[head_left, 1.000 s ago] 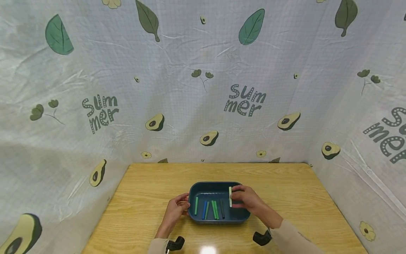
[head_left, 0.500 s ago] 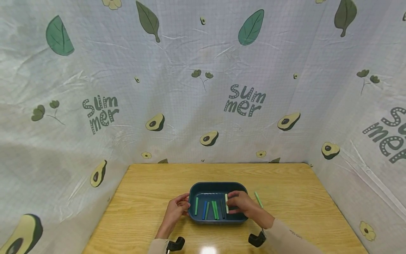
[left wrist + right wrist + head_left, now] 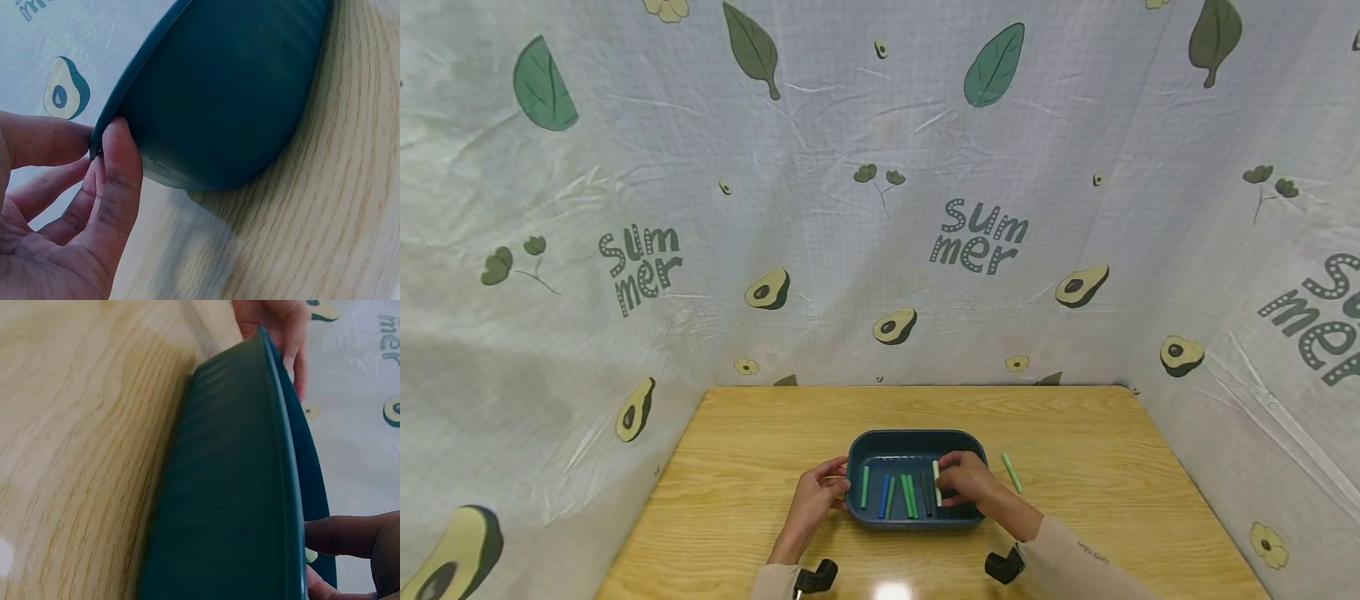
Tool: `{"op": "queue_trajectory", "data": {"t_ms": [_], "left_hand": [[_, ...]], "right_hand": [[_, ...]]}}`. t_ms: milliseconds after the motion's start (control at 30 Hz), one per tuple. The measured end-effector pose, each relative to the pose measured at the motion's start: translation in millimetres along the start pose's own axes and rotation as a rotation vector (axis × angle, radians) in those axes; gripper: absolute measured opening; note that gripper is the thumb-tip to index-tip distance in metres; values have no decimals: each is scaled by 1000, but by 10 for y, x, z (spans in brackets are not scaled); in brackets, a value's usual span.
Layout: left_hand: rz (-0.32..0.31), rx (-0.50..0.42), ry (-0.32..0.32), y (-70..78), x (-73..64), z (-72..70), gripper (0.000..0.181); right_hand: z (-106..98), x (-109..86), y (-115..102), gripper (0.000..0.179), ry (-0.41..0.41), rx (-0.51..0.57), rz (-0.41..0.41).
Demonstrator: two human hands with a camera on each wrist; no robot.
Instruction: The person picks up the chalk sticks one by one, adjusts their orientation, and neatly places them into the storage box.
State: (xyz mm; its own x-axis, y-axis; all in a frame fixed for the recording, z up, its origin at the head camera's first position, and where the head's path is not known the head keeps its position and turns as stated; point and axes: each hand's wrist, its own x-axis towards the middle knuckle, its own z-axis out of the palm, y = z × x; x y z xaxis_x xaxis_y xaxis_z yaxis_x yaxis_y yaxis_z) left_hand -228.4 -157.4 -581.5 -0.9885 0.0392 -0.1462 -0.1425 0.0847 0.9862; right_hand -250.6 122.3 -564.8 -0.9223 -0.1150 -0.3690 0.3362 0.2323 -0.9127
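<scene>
A dark blue-green tray stands on the table. My left hand pinches its left rim; the left wrist view shows the thumb and fingers on either side of the tray edge. Inside the tray, my right hand holds a pale, chalk-like stick low and nearly lengthwise. To its left lie a dark stick, several green sticks and a blue stick. In the right wrist view the tray wall hides most of the pale stick.
A light green stick lies on the wooden table, right of the tray. A white printed cloth hangs behind the table and along both sides.
My right hand has carried the pale stick left and down into the tray, near the dark stick. The green stick on the table has come into view. My left hand has stayed put.
</scene>
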Motion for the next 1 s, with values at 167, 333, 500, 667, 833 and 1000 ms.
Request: {"op": "queue_trajectory", "data": {"t_ms": [167, 333, 500, 667, 833, 1000], "left_hand": [[-2, 1, 5, 0, 4, -3, 45], [0, 2, 5, 2, 3, -1, 45], [-5, 1, 2, -1, 3, -7, 45], [-7, 4, 2, -7, 6, -10, 46], [-22, 9, 6, 3, 3, -7, 45], [-6, -17, -6, 0, 4, -3, 46]], "right_hand": [[21, 0, 17, 36, -4, -36, -26], [29, -38, 8, 37, -24, -57, -74], [30, -68, -24, 38, -17, -50, -129], [16, -100, -86, 31, 33, -43, -177], [-56, -163, -147, 28, 73, 2, -209], [-157, -262, -194, 29, 91, 67, -219]]}}
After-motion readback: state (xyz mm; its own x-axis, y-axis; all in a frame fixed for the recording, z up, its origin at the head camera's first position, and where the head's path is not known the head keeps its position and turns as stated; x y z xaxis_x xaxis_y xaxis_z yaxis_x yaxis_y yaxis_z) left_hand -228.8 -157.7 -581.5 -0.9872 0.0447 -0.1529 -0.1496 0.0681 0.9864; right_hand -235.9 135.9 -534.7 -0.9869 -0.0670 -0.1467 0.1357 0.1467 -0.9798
